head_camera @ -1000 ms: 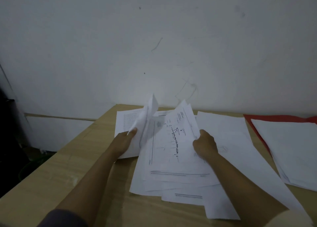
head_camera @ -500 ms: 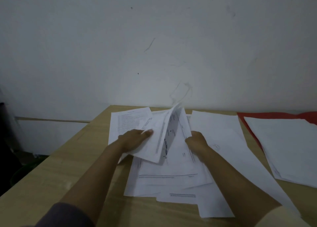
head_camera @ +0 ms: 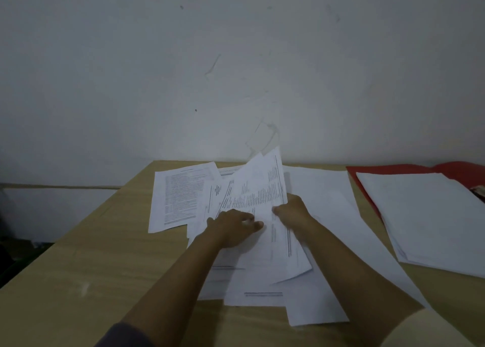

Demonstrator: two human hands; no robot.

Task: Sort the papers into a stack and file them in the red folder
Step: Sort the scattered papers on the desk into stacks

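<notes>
Since half a second ago the left hand (head_camera: pixel 233 228) has slid right to meet the right hand (head_camera: pixel 291 210). It lies on the lifted sheets (head_camera: pixel 258 189), blurred, so pinching or pressing I cannot tell; the right hand pinches their right edge. Likely light, floppy and slippery, they are best gripped along a squared edge. Loose papers (head_camera: pixel 181 197) sprawl beneath on the table (head_camera: pixel 78 281); the red folder (head_camera: pixel 459 172), far right, already bears a stack (head_camera: pixel 425 220).
</notes>
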